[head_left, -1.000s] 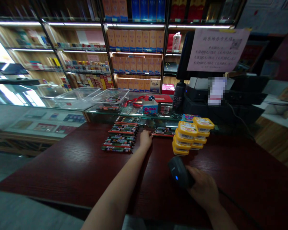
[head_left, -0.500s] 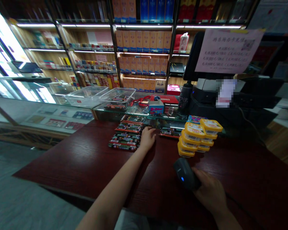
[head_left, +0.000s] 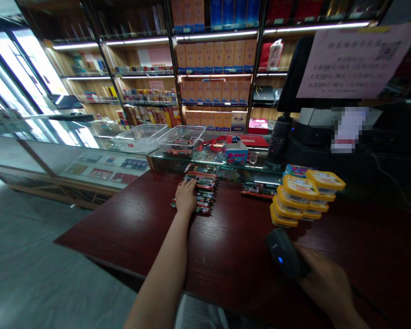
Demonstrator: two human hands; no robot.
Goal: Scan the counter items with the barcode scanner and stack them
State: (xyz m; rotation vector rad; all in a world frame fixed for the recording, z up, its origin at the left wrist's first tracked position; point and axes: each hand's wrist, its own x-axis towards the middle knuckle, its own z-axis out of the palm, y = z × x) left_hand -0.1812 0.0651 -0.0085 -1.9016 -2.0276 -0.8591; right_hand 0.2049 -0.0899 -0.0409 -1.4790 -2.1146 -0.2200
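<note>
My left hand (head_left: pixel 186 197) rests at the left side of a row of dark, slim wrapped snack sticks (head_left: pixel 205 187), its fingers stretched forward over their ends. Part of the row is hidden under the hand. My right hand (head_left: pixel 325 276) is wrapped round a black barcode scanner (head_left: pixel 286 253) with a lit blue light, held above the counter at the lower right. Beyond the scanner stand stacked tubs with yellow lids (head_left: pixel 299 187). A smaller pile of similar sticks (head_left: pixel 258 188) lies to the left of the tubs.
The dark red wooden counter (head_left: pixel 123 228) meets a glass display case (head_left: pixel 99 169). Clear plastic bins (head_left: pixel 142 137) and a small blue-pink box (head_left: pixel 236 153) sit on the glass. A monitor with a paper notice (head_left: pixel 352 64) stands at the right. Shelves of boxes (head_left: pixel 214 55) line the back.
My left hand has moved from the right side of the stick row to its left side. My right hand still holds the scanner. The view has turned slightly left.
</note>
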